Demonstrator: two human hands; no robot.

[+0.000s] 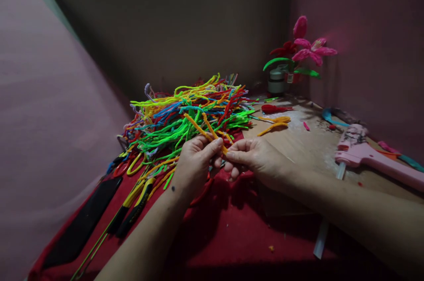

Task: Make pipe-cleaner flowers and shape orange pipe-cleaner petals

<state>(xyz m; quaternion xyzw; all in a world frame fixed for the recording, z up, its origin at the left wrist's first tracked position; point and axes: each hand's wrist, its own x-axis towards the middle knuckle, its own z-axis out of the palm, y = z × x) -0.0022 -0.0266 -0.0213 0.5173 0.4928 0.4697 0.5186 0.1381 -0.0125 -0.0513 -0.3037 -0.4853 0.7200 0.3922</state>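
Orange fuzzy sticks (207,130) are being held by two hands over a red cloth (232,228).

The table is being covered by the red cloth, and a wooden board (308,144) is being carried on its right side. A big pile of fuzzy sticks (179,115) in many colours is being kept at the back of the cloth, just behind the hands. A pink glue gun (367,155) is being rested on the board, well apart from the hands. The left hand (194,161) is being kept closed, with its thumb and fingers pinching the orange sticks. The right hand (255,157) is being kept closed too, pinching the same sticks at their near end, just beside the left hand. The orange sticks are being pointed up and away, toward the pile; maybe two are being held, but that is hard to see.
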